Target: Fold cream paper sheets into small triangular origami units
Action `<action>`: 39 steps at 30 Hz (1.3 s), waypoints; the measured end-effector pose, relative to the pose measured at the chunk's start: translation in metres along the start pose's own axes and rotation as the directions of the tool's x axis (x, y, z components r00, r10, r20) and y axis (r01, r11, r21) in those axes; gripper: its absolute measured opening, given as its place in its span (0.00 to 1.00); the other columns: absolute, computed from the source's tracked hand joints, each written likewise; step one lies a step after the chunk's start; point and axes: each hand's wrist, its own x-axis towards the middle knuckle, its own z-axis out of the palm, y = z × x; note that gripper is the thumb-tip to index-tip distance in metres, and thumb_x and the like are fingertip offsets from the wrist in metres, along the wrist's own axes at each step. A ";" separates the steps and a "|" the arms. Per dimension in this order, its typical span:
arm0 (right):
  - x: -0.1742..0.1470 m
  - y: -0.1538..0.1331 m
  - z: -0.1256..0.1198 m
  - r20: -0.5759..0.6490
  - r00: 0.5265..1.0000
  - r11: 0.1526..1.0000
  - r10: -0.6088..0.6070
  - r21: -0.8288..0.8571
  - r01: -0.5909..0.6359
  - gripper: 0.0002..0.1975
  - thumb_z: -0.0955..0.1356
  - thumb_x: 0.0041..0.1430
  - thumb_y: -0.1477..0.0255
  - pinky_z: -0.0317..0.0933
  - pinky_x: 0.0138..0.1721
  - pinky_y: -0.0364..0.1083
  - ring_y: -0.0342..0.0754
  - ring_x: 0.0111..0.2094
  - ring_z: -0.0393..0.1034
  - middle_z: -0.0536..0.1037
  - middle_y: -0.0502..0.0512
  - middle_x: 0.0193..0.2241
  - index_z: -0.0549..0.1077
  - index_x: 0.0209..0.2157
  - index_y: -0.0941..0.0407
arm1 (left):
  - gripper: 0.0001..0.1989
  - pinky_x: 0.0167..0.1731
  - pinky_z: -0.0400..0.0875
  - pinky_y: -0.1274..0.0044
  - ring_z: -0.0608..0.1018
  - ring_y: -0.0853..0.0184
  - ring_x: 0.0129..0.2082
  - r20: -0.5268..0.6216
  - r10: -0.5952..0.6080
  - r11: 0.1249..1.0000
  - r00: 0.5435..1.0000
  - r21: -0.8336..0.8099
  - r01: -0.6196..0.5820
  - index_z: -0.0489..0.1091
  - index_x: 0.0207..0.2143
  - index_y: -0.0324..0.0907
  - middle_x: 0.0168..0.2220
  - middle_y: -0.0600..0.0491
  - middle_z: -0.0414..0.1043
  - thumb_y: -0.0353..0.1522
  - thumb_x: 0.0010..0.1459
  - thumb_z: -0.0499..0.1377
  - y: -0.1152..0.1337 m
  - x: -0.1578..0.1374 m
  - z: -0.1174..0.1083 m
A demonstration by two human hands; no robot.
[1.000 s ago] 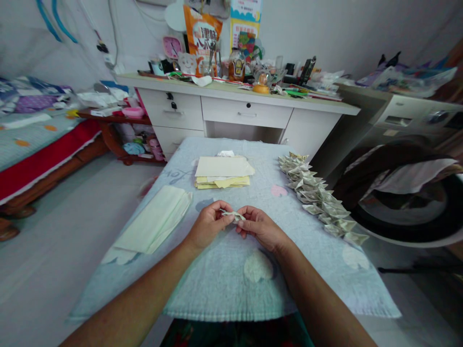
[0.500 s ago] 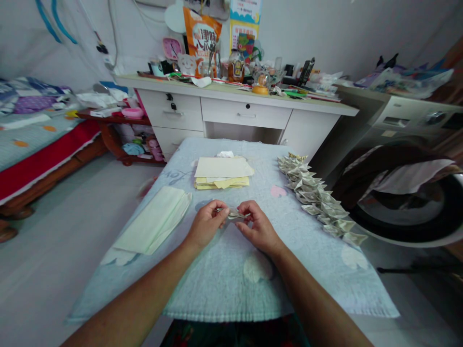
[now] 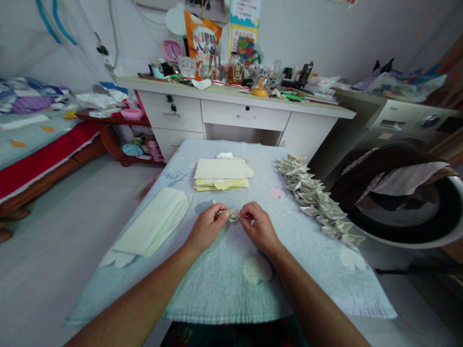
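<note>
A small folded paper piece (image 3: 234,215), greyish and pointed at its ends, is held between my hands above the cloth-covered table (image 3: 217,274). My left hand (image 3: 209,225) pinches its left end between thumb and fingers. On the right end, my right hand (image 3: 259,225) has its thumb and fingertips closed. Beyond my hands lies a stack of cream and yellow paper sheets (image 3: 224,168). Pale green paper sheets (image 3: 152,224) rest to the left. Rows of similar folded paper pieces (image 3: 314,195) stand pressed together along the right side.
Behind the table stands a white desk (image 3: 246,115) crowded with jars, a pink clock (image 3: 172,50) and an orange bag (image 3: 202,43). To the right is a washing machine (image 3: 394,125), its door open with laundry in it. A bed (image 3: 43,130) is at the left.
My right hand has closed onto the right end of the folded paper, its fingers drawn in more. The paper now looks more level and spread in the middle. The view has shifted slightly.
</note>
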 end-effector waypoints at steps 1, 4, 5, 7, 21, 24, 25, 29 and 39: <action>0.000 0.000 0.000 0.000 1.000 1.000 0.000 -0.003 0.000 0.07 0.64 0.53 0.81 0.57 0.34 0.43 0.44 0.33 0.63 0.68 0.51 0.31 0.68 0.31 0.55 | 0.12 0.23 0.61 0.80 0.69 0.70 0.21 0.010 0.003 1.000 1.000 -0.004 -0.003 0.72 0.36 0.42 0.22 0.57 0.69 0.40 0.55 0.59 0.000 0.000 0.000; 0.001 -0.003 -0.001 0.019 1.000 1.000 0.000 -0.027 0.001 0.07 0.64 0.54 0.81 0.58 0.35 0.43 0.44 0.33 0.64 0.68 0.51 0.32 0.69 0.32 0.55 | 0.12 0.24 0.62 0.80 0.69 0.71 0.21 0.031 0.008 1.000 0.999 -0.013 -0.008 0.72 0.37 0.41 0.24 0.57 0.71 0.39 0.54 0.60 -0.001 0.000 0.000; 0.001 -0.004 -0.002 0.030 1.000 0.999 0.001 -0.044 0.001 0.07 0.64 0.54 0.81 0.58 0.35 0.43 0.44 0.33 0.64 0.68 0.52 0.32 0.69 0.31 0.55 | 0.12 0.24 0.62 0.80 0.69 0.71 0.22 0.031 0.007 1.000 1.000 -0.016 -0.006 0.72 0.38 0.41 0.24 0.57 0.71 0.38 0.53 0.60 -0.002 0.001 0.000; 0.002 -0.008 -0.005 0.057 0.998 0.996 0.001 -0.094 0.004 0.08 0.64 0.54 0.83 0.57 0.35 0.43 0.44 0.33 0.64 0.68 0.52 0.32 0.69 0.31 0.55 | 0.13 0.24 0.62 0.80 0.70 0.70 0.23 0.027 -0.001 1.000 1.000 -0.026 0.001 0.72 0.38 0.41 0.25 0.56 0.71 0.39 0.53 0.60 -0.002 0.001 -0.001; 0.023 -0.019 -0.121 -0.107 0.993 0.827 0.041 -0.554 -0.094 0.04 0.66 0.54 0.77 0.56 0.33 0.44 0.45 0.30 0.63 0.67 0.53 0.31 0.73 0.29 0.56 | 0.16 0.25 0.62 0.79 0.69 0.72 0.24 0.049 -0.028 0.999 0.998 0.024 0.027 0.70 0.42 0.40 0.30 0.54 0.71 0.38 0.53 0.60 0.000 0.000 -0.001; 0.037 0.010 -0.159 -0.211 0.977 0.747 0.025 -0.645 -0.158 0.05 0.66 0.52 0.75 0.56 0.31 0.44 0.45 0.28 0.63 0.67 0.53 0.30 0.74 0.28 0.57 | 0.15 0.25 0.61 0.80 0.68 0.72 0.24 0.043 -0.034 0.999 0.998 0.029 0.033 0.70 0.42 0.39 0.31 0.54 0.71 0.37 0.53 0.59 0.001 0.000 0.001; 0.041 0.021 -0.171 -0.223 0.975 0.724 0.016 -0.669 -0.165 0.05 0.65 0.52 0.75 0.56 0.31 0.44 0.45 0.28 0.63 0.67 0.53 0.29 0.74 0.27 0.57 | 0.15 0.26 0.61 0.80 0.68 0.72 0.25 0.045 -0.038 0.999 0.998 0.036 0.036 0.69 0.42 0.39 0.31 0.54 0.70 0.37 0.53 0.59 0.001 0.000 0.001; 0.056 0.055 -0.207 -0.230 0.973 0.655 -0.035 -0.740 -0.151 0.08 0.64 0.51 0.75 0.57 0.31 0.44 0.46 0.28 0.63 0.68 0.55 0.29 0.75 0.27 0.58 | 0.15 0.27 0.62 0.79 0.68 0.71 0.25 0.063 -0.037 0.998 0.997 0.054 0.034 0.69 0.42 0.39 0.31 0.55 0.70 0.37 0.54 0.58 0.000 0.000 0.001; 0.070 0.089 -0.228 -0.183 0.977 0.453 0.106 -0.866 -0.211 0.09 0.64 0.50 0.78 0.59 0.37 0.44 0.48 0.34 0.66 0.70 0.57 0.31 0.76 0.30 0.58 | 0.13 0.27 0.63 0.79 0.68 0.71 0.26 0.078 -0.011 0.998 0.997 0.063 0.006 0.69 0.42 0.40 0.32 0.54 0.70 0.36 0.55 0.57 -0.006 0.002 0.000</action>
